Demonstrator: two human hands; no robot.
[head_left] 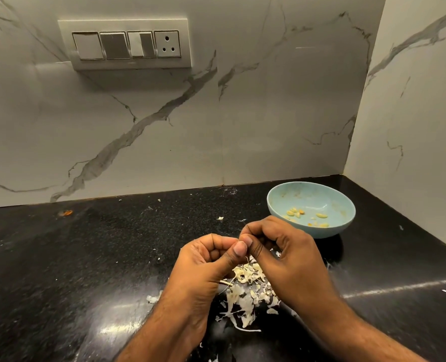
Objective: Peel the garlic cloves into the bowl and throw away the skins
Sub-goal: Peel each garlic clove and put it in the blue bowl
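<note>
My left hand (pixel 211 257) and my right hand (pixel 276 246) meet thumb to thumb above the black counter, fingers curled in. Both pinch something small between the fingertips, most likely a garlic clove, but the thumbs hide it. A thin strand of skin hangs down below the thumbs. Under and between my wrists lies a heap of pale garlic skins (pixel 245 296). The light blue bowl (pixel 344 205) stands just behind my right hand, with several peeled cloves (pixel 295 212) in its bottom.
The black speckled counter (pixel 86 257) runs left and toward me, with stray skin flakes (pixel 154 298) scattered on it. Marble walls close the back and right side. A switch panel with a socket (pixel 128 44) sits on the back wall.
</note>
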